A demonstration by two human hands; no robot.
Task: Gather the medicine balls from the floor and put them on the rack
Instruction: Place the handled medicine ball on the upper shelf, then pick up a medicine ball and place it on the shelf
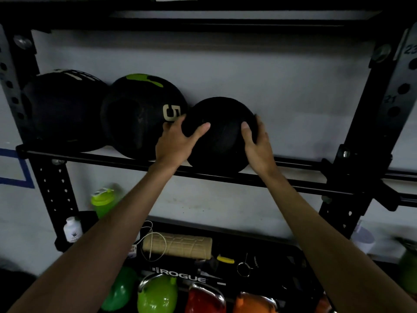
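Observation:
A plain black medicine ball sits on the black rack's front rail, held between both hands. My left hand grips its left side with the thumb across the front. My right hand grips its right side, fingers curled behind. To its left rests a black ball with a green patch and the number 5, touching the held ball. A third black ball with white marks lies at the far left of the same shelf.
The rack's perforated uprights stand at left and right. The shelf right of the held ball is bare. Below are a tan foam roller, green, red and orange kettlebells, a green shaker and a white bottle.

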